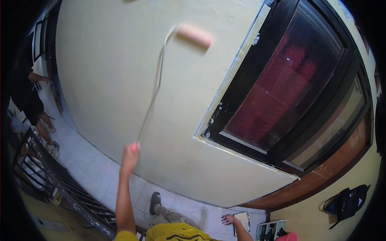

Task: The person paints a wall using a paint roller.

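Gripping the red end of a long thin roller handle (150, 92), the left hand (130, 154) is raised on an outstretched arm, its fingers closed around the grip. The handle runs up and slightly right from the hand to a pink paint roller (194, 36), which lies against the pale yellow wall (104, 72) high up, just left of the window frame. The roller is blurred, so its exact contact with the wall cannot be told.

The right hand (229, 219) hangs low near the bottom edge, fingers spread wide and holding nothing, just beside a white flat thing (243, 221) on the tiled floor (96, 172).

To the right of the roller sits a large window (293, 88) with a black frame and dark red curtain behind the glass. A black bag (348, 203) lies far right against the wall's foot. At the left, a black metal railing (56, 176) runs along the floor's edge, and another person (30, 100) in dark clothes stands at the far left. The painter's own shoe (155, 202) rests on the tiles below the raised arm.
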Demonstrator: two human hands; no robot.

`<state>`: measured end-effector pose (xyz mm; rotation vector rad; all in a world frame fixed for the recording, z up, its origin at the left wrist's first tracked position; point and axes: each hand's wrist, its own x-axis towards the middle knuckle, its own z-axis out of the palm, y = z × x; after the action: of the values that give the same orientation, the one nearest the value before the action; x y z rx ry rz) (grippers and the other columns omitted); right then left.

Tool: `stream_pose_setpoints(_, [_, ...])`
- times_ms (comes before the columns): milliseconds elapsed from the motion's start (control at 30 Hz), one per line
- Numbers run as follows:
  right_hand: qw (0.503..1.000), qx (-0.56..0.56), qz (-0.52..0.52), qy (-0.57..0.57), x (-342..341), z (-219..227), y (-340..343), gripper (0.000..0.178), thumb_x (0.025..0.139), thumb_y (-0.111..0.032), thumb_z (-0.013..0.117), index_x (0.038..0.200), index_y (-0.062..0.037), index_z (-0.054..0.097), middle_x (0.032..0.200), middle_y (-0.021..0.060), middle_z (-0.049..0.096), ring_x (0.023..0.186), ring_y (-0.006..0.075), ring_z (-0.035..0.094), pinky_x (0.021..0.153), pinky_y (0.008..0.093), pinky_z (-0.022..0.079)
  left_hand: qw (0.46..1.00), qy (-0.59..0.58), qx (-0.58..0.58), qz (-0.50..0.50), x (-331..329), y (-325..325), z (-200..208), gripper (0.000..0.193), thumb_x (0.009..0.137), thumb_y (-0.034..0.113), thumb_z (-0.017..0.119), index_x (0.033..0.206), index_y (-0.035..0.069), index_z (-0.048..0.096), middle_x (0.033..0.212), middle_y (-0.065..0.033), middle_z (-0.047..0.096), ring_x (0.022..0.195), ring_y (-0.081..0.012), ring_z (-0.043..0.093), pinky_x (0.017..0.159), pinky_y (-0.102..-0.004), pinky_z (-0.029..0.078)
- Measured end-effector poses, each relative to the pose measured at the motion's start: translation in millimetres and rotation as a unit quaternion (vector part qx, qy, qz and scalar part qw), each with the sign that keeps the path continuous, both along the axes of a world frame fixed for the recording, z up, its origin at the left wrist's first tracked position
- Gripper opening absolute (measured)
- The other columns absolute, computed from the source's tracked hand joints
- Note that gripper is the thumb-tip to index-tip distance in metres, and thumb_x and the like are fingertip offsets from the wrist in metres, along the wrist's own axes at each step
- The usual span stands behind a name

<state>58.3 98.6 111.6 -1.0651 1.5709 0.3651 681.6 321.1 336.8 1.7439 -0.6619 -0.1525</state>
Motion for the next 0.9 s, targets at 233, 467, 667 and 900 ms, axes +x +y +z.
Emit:
stream_pose_setpoints(233, [0.984, -0.155, 0.041, -0.078, 66, 46, -31, 0.036, 0.087, -0.032, 0.05, 0.108, -0.0033, 0.056, 0.096, 0.0143, 0.063, 0.08, 0.0238, 0.064, 0.066, 0.0377, 0.052, 0.996, 0.036, -0.066, -0.055, 6, -41, 193, 0.057, 0.091, 0.045, 0.049, 0.058, -0.001, 0.043, 0.048, -0.0088, 0.041, 0.044, -0.0178, 0.04, 0.047, -0.0352, 0.037])
stream_pose_setpoints(467, [0.995, -0.006, 0.069, -0.067, 69, 11, 35, 0.035, 0.087, -0.033, 0.053, 0.111, -0.0085, 0.057, 0.099, 0.0106, 0.063, 0.083, 0.0234, 0.064, 0.069, 0.0366, 0.053, 0.997, -0.053, -0.052, -0.032, -54, -48, -80, 0.038, 0.091, 0.025, 0.05, 0.063, 0.001, 0.045, 0.057, -0.0175, 0.044, 0.057, -0.0346, 0.044, 0.056, -0.0456, 0.033])
stream_pose_setpoints(667, [0.994, 0.076, 0.077, -0.015, 18, -6, 49, 0.038, 0.087, -0.036, 0.053, 0.113, -0.0084, 0.055, 0.103, 0.009, 0.063, 0.086, 0.0225, 0.064, 0.073, 0.0382, 0.053, 0.967, 0.174, 0.127, -0.136, -106, 56, -290, 0.04, 0.09, 0.037, 0.05, 0.072, 0.001, 0.051, 0.069, -0.0191, 0.051, 0.07, -0.0347, 0.051, 0.065, -0.0459, 0.04])
stream_pose_setpoints(900, [0.995, -0.024, 0.083, -0.056, 24, -7, -23, 0.036, 0.087, -0.035, 0.049, 0.108, -0.0066, 0.058, 0.098, 0.0082, 0.064, 0.078, 0.0204, 0.065, 0.064, 0.0337, 0.053, 0.99, -0.124, -0.057, -0.03, -36, -40, -29, 0.037, 0.091, 0.026, 0.051, 0.066, 0.0, 0.048, 0.063, -0.0195, 0.048, 0.061, -0.0358, 0.046, 0.058, -0.0457, 0.035])
